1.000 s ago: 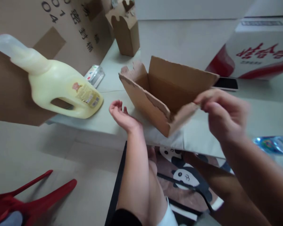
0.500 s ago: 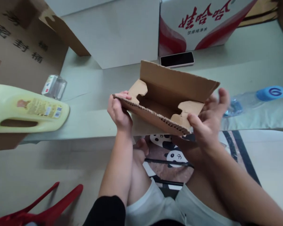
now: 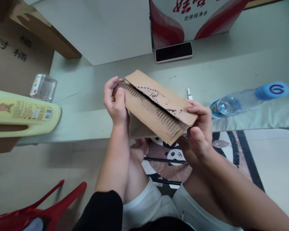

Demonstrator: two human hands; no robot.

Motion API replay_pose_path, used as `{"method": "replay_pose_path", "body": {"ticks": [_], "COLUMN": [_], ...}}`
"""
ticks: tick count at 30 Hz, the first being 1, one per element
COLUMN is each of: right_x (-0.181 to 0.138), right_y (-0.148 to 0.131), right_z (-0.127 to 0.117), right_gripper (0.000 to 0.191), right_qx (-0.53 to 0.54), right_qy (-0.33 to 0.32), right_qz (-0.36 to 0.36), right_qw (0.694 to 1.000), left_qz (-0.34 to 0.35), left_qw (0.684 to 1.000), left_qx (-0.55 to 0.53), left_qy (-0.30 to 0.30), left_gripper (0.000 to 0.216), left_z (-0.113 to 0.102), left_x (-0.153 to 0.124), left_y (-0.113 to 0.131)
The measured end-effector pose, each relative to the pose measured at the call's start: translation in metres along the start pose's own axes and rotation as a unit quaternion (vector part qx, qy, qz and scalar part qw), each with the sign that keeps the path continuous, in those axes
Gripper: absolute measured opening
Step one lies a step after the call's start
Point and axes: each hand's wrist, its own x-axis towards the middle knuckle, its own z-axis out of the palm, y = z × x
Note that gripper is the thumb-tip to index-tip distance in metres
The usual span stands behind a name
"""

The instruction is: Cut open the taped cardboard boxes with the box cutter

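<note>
A small brown cardboard box (image 3: pixel 146 110) is held up at the near edge of the table, tilted down to the right. Its two long flaps lie folded over the top with a narrow dark gap between them, and torn patches bare the corrugation. My left hand (image 3: pixel 116 101) grips the left end, thumb on the near flap and fingers behind. At the right end my right hand (image 3: pixel 200 128) holds the corner, fingers over the far flap and thumb by the end. The inside of the box is hidden.
A phone (image 3: pixel 174 52) lies before a white-and-red carton (image 3: pixel 190 22). A clear bottle with a blue cap (image 3: pixel 245 99) and a small white-and-metal object (image 3: pixel 189 93) are to the right. Leftward are a yellow jug (image 3: pixel 21 114) and a small clear container (image 3: pixel 43 87). A red stool (image 3: pixel 55 208) stands below.
The far flap, upright before, now lies folded over the box top, and the end tabs are covered. My right hand has moved left and closed on the right end. The view has shifted slightly.
</note>
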Motion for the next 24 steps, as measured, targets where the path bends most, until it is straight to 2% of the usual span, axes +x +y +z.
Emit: {"method": "replay_pose_path", "body": {"ticks": [3, 6, 8, 12, 17, 21, 24], "right_x": [-0.004, -0.007, -0.008, -0.007, -0.002, -0.001, -0.002], "right_y": [-0.006, -0.007, -0.005, 0.002, 0.004, 0.002, 0.003], "right_z": [0.004, 0.008, 0.01, 0.015, 0.022, 0.023, 0.019], "right_gripper": [0.03, 0.018, 0.016, 0.017, 0.016, 0.02, 0.034], "right_qx": [-0.012, -0.034, -0.038, -0.061, -0.064, -0.096, -0.143], "right_qy": [0.029, 0.055, 0.071, 0.081, 0.091, 0.071, 0.058], "right_qz": [0.004, -0.001, -0.02, -0.055, -0.065, -0.048, -0.033], "right_qw": [1.0, 0.998, 0.997, 0.993, 0.992, 0.992, 0.987], "left_qz": [0.002, 0.008, 0.01, 0.021, 0.055, 0.015, -0.017], "left_qw": [0.999, 0.999, 0.999, 0.998, 0.994, 0.996, 0.997], "left_qx": [0.003, 0.006, 0.013, 0.027, -0.005, -0.013, -0.027], "left_qy": [-0.033, -0.039, -0.041, -0.054, -0.093, -0.09, -0.071], "left_gripper": [0.038, 0.035, 0.032, 0.023, 0.022, 0.02, 0.018], "left_z": [-0.004, -0.01, -0.015, -0.028, -0.035, -0.031, -0.027], "left_x": [-0.001, -0.004, -0.007, -0.01, -0.012, -0.008, -0.002], "left_y": [-0.001, 0.001, 0.004, 0.012, 0.017, 0.019, 0.02]}}
